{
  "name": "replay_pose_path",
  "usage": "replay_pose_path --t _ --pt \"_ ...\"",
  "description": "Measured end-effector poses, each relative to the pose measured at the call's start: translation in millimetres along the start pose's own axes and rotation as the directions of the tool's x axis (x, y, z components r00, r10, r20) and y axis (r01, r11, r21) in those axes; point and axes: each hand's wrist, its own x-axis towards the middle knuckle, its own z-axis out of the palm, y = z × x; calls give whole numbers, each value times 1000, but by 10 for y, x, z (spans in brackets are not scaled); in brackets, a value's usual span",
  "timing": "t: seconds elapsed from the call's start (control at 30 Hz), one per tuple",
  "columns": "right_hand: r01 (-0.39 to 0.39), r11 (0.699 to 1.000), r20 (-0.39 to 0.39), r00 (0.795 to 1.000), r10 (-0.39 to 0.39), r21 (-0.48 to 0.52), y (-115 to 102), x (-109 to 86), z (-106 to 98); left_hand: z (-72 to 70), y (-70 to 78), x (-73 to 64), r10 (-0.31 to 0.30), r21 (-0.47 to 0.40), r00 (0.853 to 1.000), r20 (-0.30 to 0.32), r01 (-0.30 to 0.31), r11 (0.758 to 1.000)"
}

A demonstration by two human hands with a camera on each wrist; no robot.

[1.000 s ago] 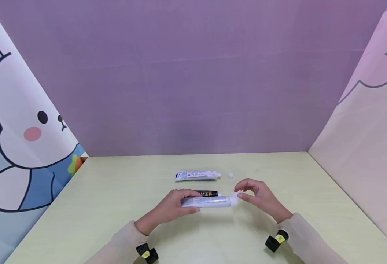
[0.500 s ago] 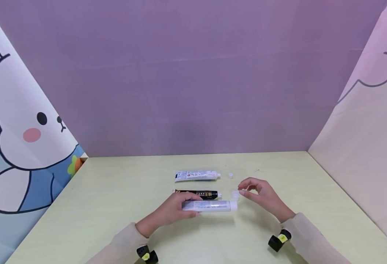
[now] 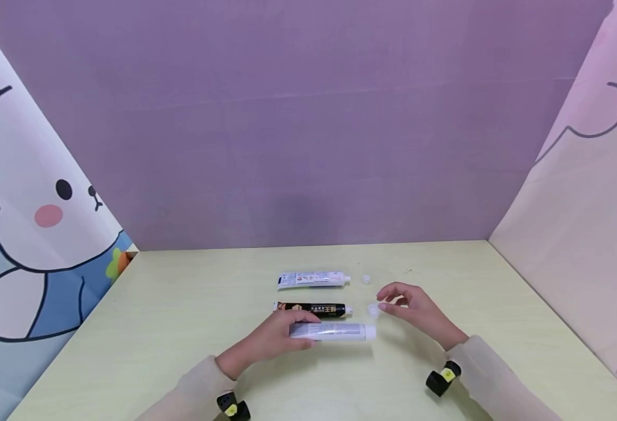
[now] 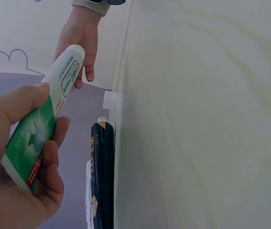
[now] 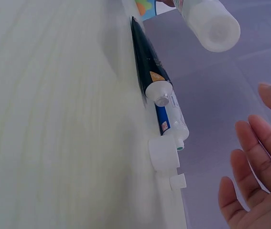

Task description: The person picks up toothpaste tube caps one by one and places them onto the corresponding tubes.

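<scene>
Since the frame approx. 1 s ago, the green-white tube (image 3: 329,331) has shifted toward the person, exposing more of the black tube (image 3: 314,310). Curr. pos.: raised above the table (image 3: 182,304), roughly horiz., white cap (image 5: 219,36) pointing to the person's R side. L hand (image 3: 282,333): grip clamped on the tube's rear portion, thumb opposing curled fingers. R hand (image 3: 416,307): grip apart, holding nothing; thumb spaced from fingers, per R wrist view, w/ tips near the tube's capped end. Black tube lies on table just beyond the held unit, nozzle exposed; large loose cap (image 3: 373,310) sits near that nozzle. Farther out: white-blue tube (image 3: 311,279), nozzle likewise bare, w/ small loose cap (image 3: 366,279) adj. Wrist cam. (image 3: 442,379) is mounted at R sleeve. Rear: purple backdrop (image 3: 308,128); L side: cartoon panel (image 3: 30,175).
</scene>
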Motion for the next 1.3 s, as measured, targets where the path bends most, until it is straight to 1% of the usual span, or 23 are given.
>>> replay_pose_path --t 0.23,0.53,0.7,0.83,0.97,1.3 --pt "-67 998 35 997 67 -6 17 26 5 15 -28 2 1 -33 1000 24 0 999" --pt "-162 986 29 987 161 42 58 75 42 10 -24 7 14 5 999 43 -15 1000" --pt "-216 974 37 976 214 67 83 73 36 16 -23 -7 3 10 999 50 -3 1000" --pt "-243 966 66 969 238 85 119 59 36 23 -34 -19 -6 21 998 59 5 1000" --pt "-257 961 104 963 247 98 152 53 29 28 -44 -25 -2 43 998 68 -1 999" --pt "-281 956 126 955 270 83 178 72 3 20 -42 -9 0 50 996 94 -4 999"
